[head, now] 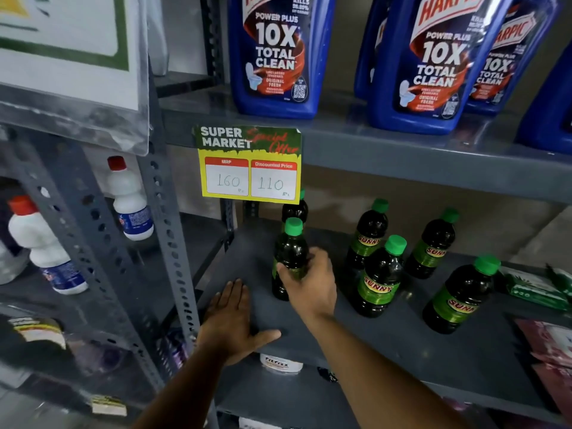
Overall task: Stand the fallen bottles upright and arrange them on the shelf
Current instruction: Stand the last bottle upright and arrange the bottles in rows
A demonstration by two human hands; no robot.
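Held bottle (289, 258): stood upright on the grey shelf (402, 345) — long axis vertical, green cap pointed up.
Right hand (312, 283): fingers wrapped around the bottle's lower body.
Left hand (230, 320): laid flat on the shelf, fingers spread — nothing gripped.
Other bottles (380, 277): upright, to the right.
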